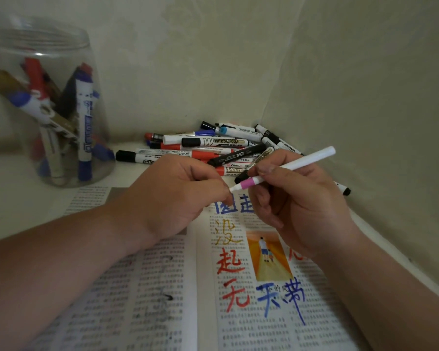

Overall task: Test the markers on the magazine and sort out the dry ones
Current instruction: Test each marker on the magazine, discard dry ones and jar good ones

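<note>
Over the open text-printed magazine (pixel 241 323), our right hand (pixel 299 206) grips a slim white pink-banded marker (pixel 303 160) like a pen while our left hand (pixel 175 198) pinches its tip end with curled fingers, probably uncapping it for a test stroke.

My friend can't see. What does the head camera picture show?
Two hands hold a thin white marker with a pink band over an open magazine bearing red, blue and yellow writing: the right hand grips the barrel, the left hand pinches its front end. Behind lie a pile of markers and a clear jar holding more.
</note>
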Tool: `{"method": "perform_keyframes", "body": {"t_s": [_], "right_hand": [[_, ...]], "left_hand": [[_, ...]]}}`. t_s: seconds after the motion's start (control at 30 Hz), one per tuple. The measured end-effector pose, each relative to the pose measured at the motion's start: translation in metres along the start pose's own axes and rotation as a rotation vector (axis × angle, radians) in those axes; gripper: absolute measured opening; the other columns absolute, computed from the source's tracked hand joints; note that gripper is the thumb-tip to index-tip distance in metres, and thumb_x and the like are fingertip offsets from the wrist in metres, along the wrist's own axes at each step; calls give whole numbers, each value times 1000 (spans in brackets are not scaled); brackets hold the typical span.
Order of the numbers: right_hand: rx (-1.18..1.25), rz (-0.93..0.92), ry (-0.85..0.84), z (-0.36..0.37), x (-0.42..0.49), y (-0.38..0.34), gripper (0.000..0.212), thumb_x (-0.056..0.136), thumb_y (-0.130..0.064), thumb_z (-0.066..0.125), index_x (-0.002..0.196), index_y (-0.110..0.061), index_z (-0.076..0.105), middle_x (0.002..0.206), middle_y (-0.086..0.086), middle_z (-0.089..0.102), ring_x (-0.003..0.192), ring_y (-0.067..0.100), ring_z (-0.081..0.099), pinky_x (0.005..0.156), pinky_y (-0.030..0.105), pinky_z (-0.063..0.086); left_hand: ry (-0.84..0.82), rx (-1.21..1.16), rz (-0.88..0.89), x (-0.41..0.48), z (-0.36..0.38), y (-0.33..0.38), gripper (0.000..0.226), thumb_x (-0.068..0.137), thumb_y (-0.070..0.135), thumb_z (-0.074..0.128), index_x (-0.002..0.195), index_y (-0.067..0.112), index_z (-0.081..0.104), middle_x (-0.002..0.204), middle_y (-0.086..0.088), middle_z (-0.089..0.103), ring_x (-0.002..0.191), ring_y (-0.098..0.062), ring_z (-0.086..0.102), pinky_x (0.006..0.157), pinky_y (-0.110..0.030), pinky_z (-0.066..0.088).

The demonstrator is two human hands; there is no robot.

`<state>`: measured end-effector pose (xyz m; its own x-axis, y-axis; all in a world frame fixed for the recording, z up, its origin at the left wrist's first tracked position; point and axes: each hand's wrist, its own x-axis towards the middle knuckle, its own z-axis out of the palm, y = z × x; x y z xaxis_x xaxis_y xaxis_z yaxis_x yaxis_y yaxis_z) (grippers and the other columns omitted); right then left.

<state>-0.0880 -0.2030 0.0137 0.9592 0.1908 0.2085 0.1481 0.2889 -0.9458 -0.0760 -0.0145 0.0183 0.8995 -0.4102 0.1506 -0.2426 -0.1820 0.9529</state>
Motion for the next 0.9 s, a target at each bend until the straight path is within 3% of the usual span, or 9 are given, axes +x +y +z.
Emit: {"method": "perform_keyframes", "body": {"t_s": [0.17, 0.47, 0.63, 0.77, 0.8, 0.9], "right_hand": [[-82, -2, 46, 1, -3, 0, 13, 86, -13, 58, 77, -6, 64, 51, 10, 49, 43, 20, 38, 42, 20, 28], [-212, -54, 89, 4, -7, -4, 15, 86, -16, 60, 75, -9, 68, 50, 10, 49, 43, 22, 39, 43, 19, 31], [-218, -46, 133, 13, -8, -4, 24, 90, -22, 69, 67, -14, 69, 51, 12, 55, 37, 23, 47, 38, 22, 39], [-229, -79, 224, 13, -6, -8, 28, 89, -29, 64, 68, -11, 67, 53, 12, 55, 37, 24, 49, 38, 25, 42], [-208, -99, 253, 10, -6, -12, 30, 92, -28, 62, 66, -14, 67, 52, 10, 53, 37, 23, 46, 38, 23, 40], [-66, -135, 283, 0, -4, -20, 35, 98, -20, 55, 65, -11, 61, 49, 6, 43, 37, 18, 35, 37, 17, 29]], "left_hand": [[10, 23, -22, 1, 0, -1, 22, 81, 20, 67, 60, 21, 75, 43, -5, 39, 39, -10, 29, 44, -23, 27], [-12, -10, -100, 2, 3, 0, 19, 75, 25, 62, 62, 19, 75, 50, -14, 39, 44, -20, 28, 43, -26, 29], [43, 75, -72, 4, 3, 3, 20, 75, 21, 64, 58, 20, 73, 39, 11, 49, 35, -1, 42, 55, -28, 31], [39, 113, -131, 9, -2, -6, 18, 79, 18, 69, 61, 18, 75, 37, 13, 49, 35, -1, 43, 54, -27, 28], [22, 74, -140, 10, -4, -9, 15, 75, 21, 71, 63, 16, 76, 40, 11, 49, 36, -6, 40, 53, -27, 26], [-33, -70, -138, 10, -8, -16, 20, 70, 28, 67, 74, 12, 78, 63, -26, 50, 53, -30, 30, 49, -28, 23]]}}
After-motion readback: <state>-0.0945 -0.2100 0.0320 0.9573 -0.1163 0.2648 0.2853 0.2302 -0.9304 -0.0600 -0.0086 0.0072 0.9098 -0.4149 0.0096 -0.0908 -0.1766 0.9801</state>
